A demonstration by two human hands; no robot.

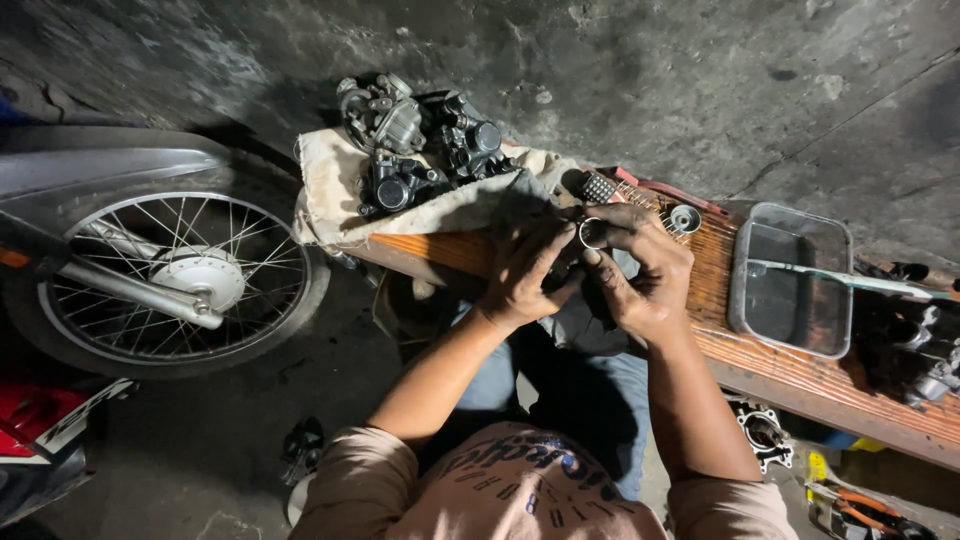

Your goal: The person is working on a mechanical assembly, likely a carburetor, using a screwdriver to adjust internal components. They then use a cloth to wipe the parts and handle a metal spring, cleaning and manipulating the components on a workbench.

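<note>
Pinching a small metal ring [592, 232] between right hand [640, 270] fingertips, left hand [525, 270] apparently curled around a dark part beneath.

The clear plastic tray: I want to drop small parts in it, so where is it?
In the head view the clear plastic tray sits on the wooden bench, right of both hands, near the right hand.

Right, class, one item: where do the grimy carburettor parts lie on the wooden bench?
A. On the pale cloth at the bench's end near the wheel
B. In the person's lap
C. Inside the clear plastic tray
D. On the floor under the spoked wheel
A: the carburettor parts sit heaped on the pale cloth at the end of the wooden bench, well apart from the clear plastic tray.
</note>
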